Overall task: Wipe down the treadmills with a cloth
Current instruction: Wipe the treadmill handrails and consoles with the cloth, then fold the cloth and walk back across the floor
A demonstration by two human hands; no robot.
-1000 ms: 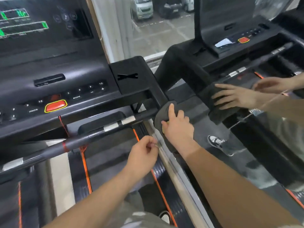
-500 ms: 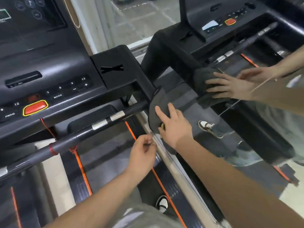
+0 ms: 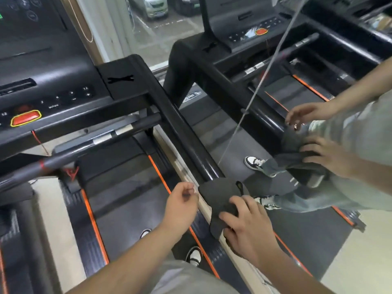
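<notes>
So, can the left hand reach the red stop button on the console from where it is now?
Probably yes. The left hand seems to hold nothing, and the red button sits at the front of the console. Only the crossbar lies between them, and the hand could likely pass above it.

Parked van (image 3: 157, 7) beyond the window (image 3: 148, 45)

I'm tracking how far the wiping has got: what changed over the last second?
The right hand slid the cloth down the side rail, from its top by the console to its lower end, nearer the person. It still grips the cloth. The left hand stayed beside it at the mirror edge, fingers curled, with nothing visible in them.
</notes>
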